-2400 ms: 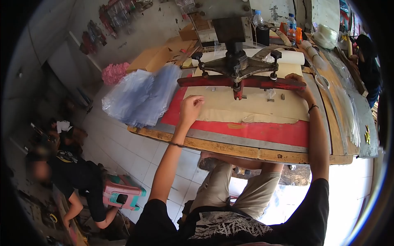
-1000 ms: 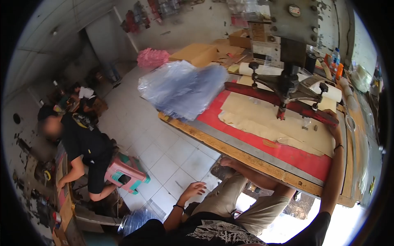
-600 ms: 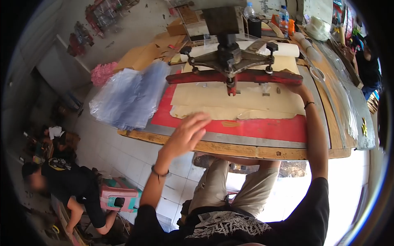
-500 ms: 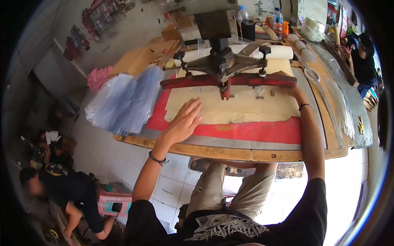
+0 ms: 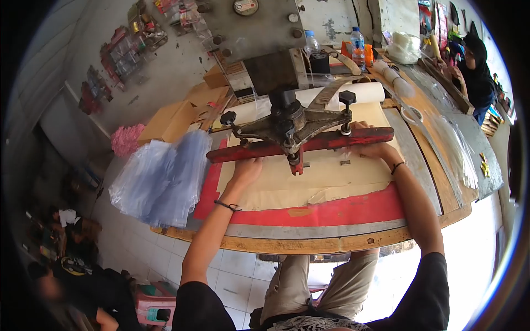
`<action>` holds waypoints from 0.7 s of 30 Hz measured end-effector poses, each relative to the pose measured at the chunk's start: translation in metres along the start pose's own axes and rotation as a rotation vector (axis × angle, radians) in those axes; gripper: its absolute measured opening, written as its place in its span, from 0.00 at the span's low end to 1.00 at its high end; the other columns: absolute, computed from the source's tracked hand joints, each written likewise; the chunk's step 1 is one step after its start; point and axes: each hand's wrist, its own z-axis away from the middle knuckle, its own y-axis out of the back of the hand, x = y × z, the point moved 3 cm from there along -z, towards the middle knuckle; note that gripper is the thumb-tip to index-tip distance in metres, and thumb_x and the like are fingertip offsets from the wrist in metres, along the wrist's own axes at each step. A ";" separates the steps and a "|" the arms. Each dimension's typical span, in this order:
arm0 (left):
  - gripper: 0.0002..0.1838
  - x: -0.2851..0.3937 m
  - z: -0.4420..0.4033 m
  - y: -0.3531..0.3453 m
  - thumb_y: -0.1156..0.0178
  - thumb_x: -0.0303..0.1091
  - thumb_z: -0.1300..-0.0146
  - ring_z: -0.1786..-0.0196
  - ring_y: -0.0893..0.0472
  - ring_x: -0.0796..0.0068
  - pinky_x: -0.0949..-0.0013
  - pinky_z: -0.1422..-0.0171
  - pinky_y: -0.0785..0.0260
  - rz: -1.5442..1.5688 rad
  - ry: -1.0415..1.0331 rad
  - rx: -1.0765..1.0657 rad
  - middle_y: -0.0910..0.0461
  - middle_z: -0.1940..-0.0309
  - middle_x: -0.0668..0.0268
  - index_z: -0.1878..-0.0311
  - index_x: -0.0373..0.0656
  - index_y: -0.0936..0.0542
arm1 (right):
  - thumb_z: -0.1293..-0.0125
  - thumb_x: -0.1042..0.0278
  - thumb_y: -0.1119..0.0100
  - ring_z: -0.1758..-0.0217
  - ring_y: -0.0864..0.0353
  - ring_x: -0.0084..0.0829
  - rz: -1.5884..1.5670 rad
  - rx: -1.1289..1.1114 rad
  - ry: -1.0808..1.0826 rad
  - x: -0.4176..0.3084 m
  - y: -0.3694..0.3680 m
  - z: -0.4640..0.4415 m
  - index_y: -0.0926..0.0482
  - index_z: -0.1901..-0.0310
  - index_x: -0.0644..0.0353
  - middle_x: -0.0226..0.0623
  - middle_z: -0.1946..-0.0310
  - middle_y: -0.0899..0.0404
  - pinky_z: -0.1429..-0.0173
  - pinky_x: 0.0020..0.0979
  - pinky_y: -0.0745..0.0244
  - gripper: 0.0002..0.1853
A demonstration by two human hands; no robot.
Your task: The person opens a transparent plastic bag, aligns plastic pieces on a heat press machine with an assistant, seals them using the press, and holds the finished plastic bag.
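Your left hand (image 5: 247, 170) is near the left part of the red bar (image 5: 326, 142), over the tan sheet (image 5: 287, 190), and your right hand (image 5: 372, 149) is at the right end of this bar, showing on both its far and near sides. How far your hands are open, and whether they have hold of anything, cannot be told, because the bar hides the fingers. Tan sheet lies below the bar and extends toward you from it, with a red sheet (image 5: 265, 217) under its near edge. Above the bar stands a dark metal frame (image 5: 314, 118). Left of the bar, a pile of clear plastic (image 5: 157, 176) rests on the surface (image 5: 287, 244); beyond the bar lies a white roll (image 5: 367, 92)
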 end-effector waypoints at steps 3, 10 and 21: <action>0.25 -0.001 0.010 -0.001 0.55 0.47 0.26 0.28 0.39 0.49 0.54 0.23 0.51 0.210 -0.027 0.090 0.32 0.33 0.51 0.35 0.42 0.28 | 0.40 0.61 0.39 0.42 0.29 0.46 -0.072 0.059 0.284 0.030 -0.012 -0.007 0.26 0.46 0.59 0.44 0.46 0.28 0.35 0.43 0.35 0.21; 0.26 0.008 0.007 0.006 0.49 0.47 0.27 0.31 0.34 0.49 0.56 0.27 0.45 0.413 -0.160 0.079 0.30 0.36 0.48 0.34 0.39 0.30 | 0.38 0.66 0.40 0.39 0.27 0.41 -0.319 0.020 0.119 0.035 -0.008 -0.001 0.24 0.44 0.60 0.43 0.42 0.25 0.32 0.39 0.33 0.20; 0.29 0.011 0.010 0.024 0.39 0.50 0.34 0.39 0.26 0.59 0.61 0.34 0.37 0.424 -0.264 -0.001 0.23 0.43 0.56 0.37 0.39 0.28 | 0.39 0.57 0.32 0.47 0.21 0.31 -0.279 -0.050 -0.008 0.061 -0.001 0.010 0.23 0.43 0.60 0.38 0.48 0.19 0.41 0.34 0.26 0.25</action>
